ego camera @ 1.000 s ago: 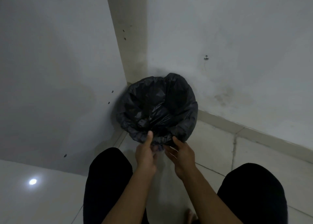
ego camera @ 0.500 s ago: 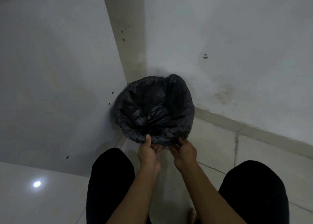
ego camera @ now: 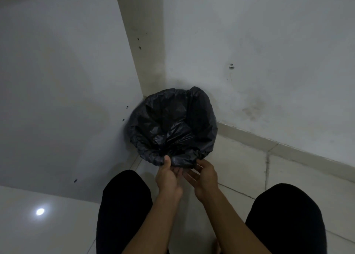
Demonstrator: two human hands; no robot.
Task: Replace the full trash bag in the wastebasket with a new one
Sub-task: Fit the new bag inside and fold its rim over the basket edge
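Head view: we logged a light glare (ego camera: 40,211) on the floor tiles (ego camera: 240,167) far left, then the left knee (ego camera: 123,205) in black. Left hand (ego camera: 167,178) pinched the near rim of the black trash bag (ego camera: 172,127), thumb on top, fingers curled under. Bag sat open over a round rim in the wall corner (ego camera: 151,77). Right hand (ego camera: 206,177) touched the rim just beside, thumb at the edge, fingers loosely stretched beneath; we could not tell if it gripped. Right knee (ego camera: 284,215) far right.

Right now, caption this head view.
Left hand pinches the near rim of the black trash bag; right hand touches it alongside.
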